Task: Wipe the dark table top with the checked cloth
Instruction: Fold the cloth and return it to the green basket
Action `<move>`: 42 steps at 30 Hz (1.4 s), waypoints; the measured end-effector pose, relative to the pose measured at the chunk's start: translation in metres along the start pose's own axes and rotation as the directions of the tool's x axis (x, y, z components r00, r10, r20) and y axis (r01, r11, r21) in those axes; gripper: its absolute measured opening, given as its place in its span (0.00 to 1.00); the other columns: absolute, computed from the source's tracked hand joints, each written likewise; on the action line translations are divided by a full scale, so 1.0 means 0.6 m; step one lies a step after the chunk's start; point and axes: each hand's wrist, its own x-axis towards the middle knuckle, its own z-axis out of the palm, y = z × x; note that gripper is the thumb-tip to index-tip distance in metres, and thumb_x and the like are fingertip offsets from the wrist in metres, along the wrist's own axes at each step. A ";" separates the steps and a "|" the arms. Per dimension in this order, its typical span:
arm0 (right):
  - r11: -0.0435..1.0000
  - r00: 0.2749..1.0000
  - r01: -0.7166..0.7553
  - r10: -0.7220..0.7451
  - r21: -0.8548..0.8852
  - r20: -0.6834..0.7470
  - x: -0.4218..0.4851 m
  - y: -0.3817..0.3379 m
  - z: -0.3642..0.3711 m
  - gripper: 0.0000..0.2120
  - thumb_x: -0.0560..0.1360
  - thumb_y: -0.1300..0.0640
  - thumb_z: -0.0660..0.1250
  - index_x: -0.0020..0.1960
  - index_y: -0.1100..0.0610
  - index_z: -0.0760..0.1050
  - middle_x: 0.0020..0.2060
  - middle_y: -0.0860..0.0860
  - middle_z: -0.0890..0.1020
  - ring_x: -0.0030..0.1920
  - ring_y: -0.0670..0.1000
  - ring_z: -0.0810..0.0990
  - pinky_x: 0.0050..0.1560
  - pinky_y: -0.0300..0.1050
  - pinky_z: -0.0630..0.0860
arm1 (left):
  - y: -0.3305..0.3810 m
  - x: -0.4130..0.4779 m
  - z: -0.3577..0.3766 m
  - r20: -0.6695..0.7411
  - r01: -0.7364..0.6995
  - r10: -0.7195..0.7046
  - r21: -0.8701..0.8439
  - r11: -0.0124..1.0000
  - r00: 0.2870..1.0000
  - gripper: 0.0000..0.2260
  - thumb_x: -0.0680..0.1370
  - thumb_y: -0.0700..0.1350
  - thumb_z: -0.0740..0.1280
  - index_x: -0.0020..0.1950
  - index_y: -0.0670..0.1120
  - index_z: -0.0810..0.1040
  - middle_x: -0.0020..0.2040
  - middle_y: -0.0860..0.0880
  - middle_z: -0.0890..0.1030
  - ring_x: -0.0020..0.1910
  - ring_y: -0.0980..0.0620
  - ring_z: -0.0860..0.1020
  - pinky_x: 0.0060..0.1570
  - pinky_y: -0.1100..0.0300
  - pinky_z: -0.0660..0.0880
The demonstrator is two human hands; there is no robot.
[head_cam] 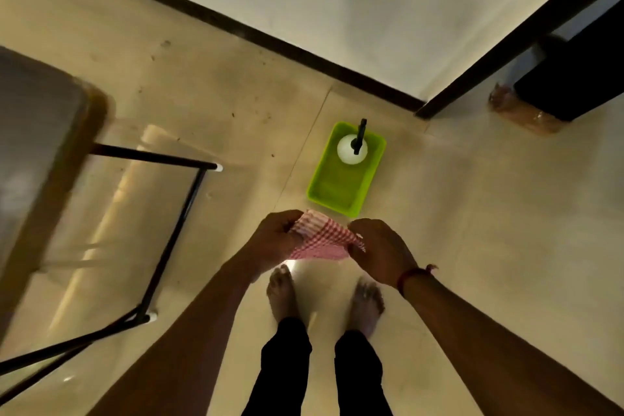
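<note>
The red and white checked cloth (322, 238) is bunched and held up in front of me, above my bare feet. My left hand (273, 240) grips its left end and my right hand (378, 250) grips its right end. The dark table top (30, 132) with its wooden edge lies at the far left, blurred, well away from both hands. Its thin black legs (175, 230) run down to the floor between the table and me.
A bright green tray (332, 191) sits on the tiled floor just beyond the cloth, with a white spray bottle (353, 149) standing in it. A white wall with dark skirting (236, 27) runs behind. At the right are a dark door frame and a taped furniture foot (520, 111).
</note>
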 end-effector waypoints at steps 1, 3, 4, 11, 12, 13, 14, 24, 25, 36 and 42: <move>1.000 1.000 -0.023 0.022 0.006 0.019 0.014 0.016 0.011 0.06 0.73 0.57 0.68 0.49 0.57 0.77 0.47 0.56 0.82 0.51 0.59 0.78 0.47 0.54 0.76 | -0.018 0.024 0.001 -0.011 0.010 -0.009 0.058 0.998 1.000 0.15 0.62 0.41 0.63 0.46 0.38 0.79 0.38 0.45 0.79 0.38 0.53 0.75 0.38 0.58 0.70; 0.996 0.996 -0.086 0.085 0.029 0.028 0.039 0.056 0.042 0.05 0.74 0.55 0.67 0.48 0.55 0.75 0.43 0.55 0.82 0.46 0.58 0.79 0.41 0.50 0.75 | -0.055 0.076 0.009 -0.039 0.038 -0.031 0.201 0.979 0.999 0.11 0.63 0.44 0.63 0.41 0.41 0.77 0.35 0.45 0.77 0.36 0.51 0.73 0.37 0.58 0.66; 0.990 0.992 -0.128 0.128 0.055 0.014 0.051 0.077 0.057 0.05 0.75 0.55 0.67 0.49 0.54 0.76 0.43 0.55 0.83 0.46 0.58 0.80 0.41 0.49 0.73 | -0.070 0.104 0.012 -0.044 0.046 -0.035 0.282 0.958 0.998 0.07 0.65 0.45 0.64 0.39 0.43 0.75 0.34 0.46 0.76 0.36 0.51 0.72 0.36 0.58 0.65; 0.937 0.953 -0.296 0.302 0.186 -0.003 0.124 0.179 0.130 0.12 0.74 0.60 0.69 0.57 0.54 0.77 0.47 0.56 0.85 0.49 0.57 0.82 0.46 0.48 0.77 | -0.149 0.258 0.032 -0.069 0.072 -0.039 0.610 0.789 0.997 0.09 0.74 0.40 0.67 0.53 0.41 0.78 0.51 0.43 0.80 0.50 0.41 0.77 0.43 0.55 0.70; 0.933 0.950 -0.305 0.312 0.192 -0.009 0.137 0.190 0.138 0.11 0.73 0.61 0.69 0.56 0.54 0.77 0.47 0.56 0.85 0.49 0.56 0.82 0.46 0.48 0.77 | -0.156 0.279 0.032 -0.078 0.076 -0.035 0.632 0.771 0.996 0.09 0.74 0.40 0.67 0.54 0.41 0.78 0.52 0.43 0.80 0.51 0.41 0.77 0.43 0.56 0.69; 0.929 0.946 -0.316 0.325 0.194 -0.017 0.151 0.201 0.143 0.11 0.73 0.61 0.70 0.55 0.55 0.78 0.46 0.56 0.85 0.48 0.57 0.82 0.47 0.48 0.77 | -0.161 0.298 0.031 -0.084 0.075 -0.026 0.648 0.758 0.996 0.09 0.74 0.40 0.67 0.54 0.41 0.78 0.52 0.43 0.80 0.51 0.41 0.78 0.43 0.57 0.69; 0.926 0.942 -0.324 0.335 0.193 -0.028 0.165 0.211 0.146 0.10 0.73 0.61 0.70 0.54 0.54 0.78 0.47 0.56 0.85 0.48 0.57 0.82 0.47 0.48 0.78 | -0.166 0.317 0.030 -0.091 0.074 -0.019 0.653 0.753 0.996 0.10 0.74 0.40 0.67 0.54 0.42 0.79 0.53 0.43 0.81 0.52 0.42 0.78 0.44 0.57 0.70; 0.932 0.916 -0.313 0.347 0.182 -0.203 0.294 0.264 0.125 0.12 0.72 0.62 0.68 0.54 0.54 0.78 0.46 0.55 0.84 0.50 0.58 0.81 0.51 0.50 0.76 | -0.148 0.459 0.026 -0.178 0.045 0.102 0.672 0.739 0.979 0.13 0.73 0.40 0.66 0.57 0.46 0.80 0.54 0.44 0.83 0.53 0.42 0.80 0.49 0.55 0.75; 0.934 0.913 -0.310 0.345 0.180 -0.217 0.301 0.265 0.126 0.13 0.72 0.62 0.67 0.56 0.54 0.77 0.48 0.56 0.84 0.51 0.59 0.80 0.52 0.51 0.76 | -0.150 0.464 0.028 -0.199 0.054 0.107 0.666 0.744 0.974 0.15 0.73 0.40 0.66 0.59 0.47 0.79 0.54 0.45 0.83 0.54 0.43 0.80 0.50 0.53 0.77; 0.924 1.000 0.007 -0.012 -0.382 -0.011 0.265 0.248 0.234 0.16 0.74 0.56 0.65 0.61 0.57 0.74 0.57 0.56 0.79 0.61 0.58 0.76 0.69 0.60 0.62 | -0.221 0.440 0.104 0.348 -0.426 0.331 0.882 0.200 0.877 0.19 0.77 0.40 0.65 0.68 0.43 0.71 0.64 0.41 0.76 0.66 0.40 0.72 0.67 0.44 0.67; 0.838 0.988 -0.053 0.123 -0.544 0.093 0.277 0.255 0.270 0.14 0.77 0.60 0.57 0.62 0.57 0.70 0.54 0.52 0.79 0.61 0.55 0.75 0.70 0.70 0.39 | -0.250 0.453 0.109 0.335 -0.336 0.046 0.941 0.026 0.941 0.29 0.78 0.43 0.63 0.77 0.46 0.56 0.78 0.45 0.58 0.79 0.40 0.48 0.68 0.27 0.36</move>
